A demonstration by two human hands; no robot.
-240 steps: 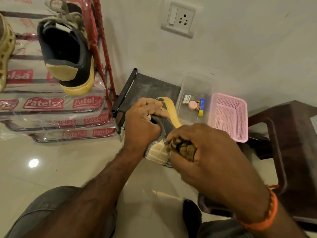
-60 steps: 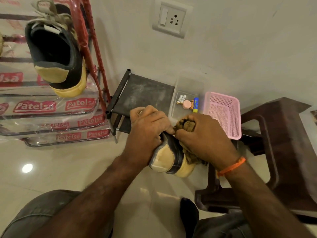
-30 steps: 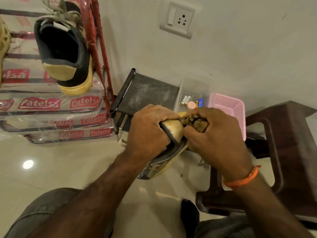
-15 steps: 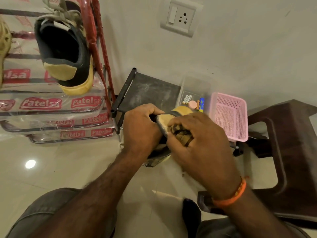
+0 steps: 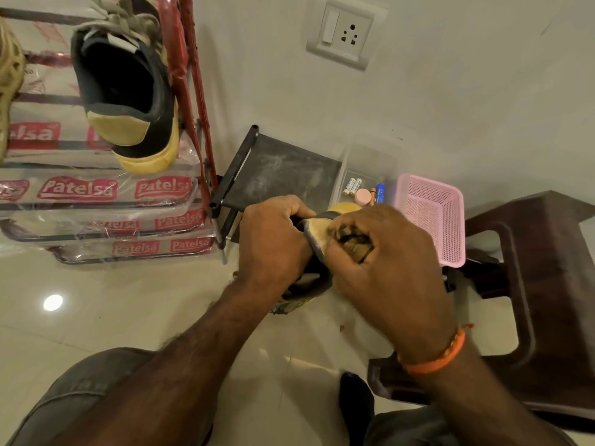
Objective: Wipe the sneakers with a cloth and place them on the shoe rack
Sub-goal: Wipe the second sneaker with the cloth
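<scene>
Seen from above over a pale tiled floor [image 5: 96, 317]: left hand [image 5: 273, 239] wrapped around a black-and-yellow sneaker [image 5: 317, 230], held in the air just in front of a low dark stool [image 5: 283, 169]. Right hand [image 5: 386, 268] clenched on a bunched brown cloth [image 5: 352, 244], pressed against the tan heel patch. Matching second sneaker [image 5: 128, 91] already perched on the top tier of the red shoe rack [image 5: 190, 91], heel outward, hard against the rack's right-hand post. "Patelsa" printed in white on red labels across the plastic-wrapped lower tiers. Beyond the hands, a clear box [image 5: 367, 175] holding small batteries, print too small to read, beside a pink basket [image 5: 431, 217]. Dark brown plastic chair [image 5: 531, 284] close on the right; open floor to the left, below the rack. Wall socket [image 5: 341, 30] above.
</scene>
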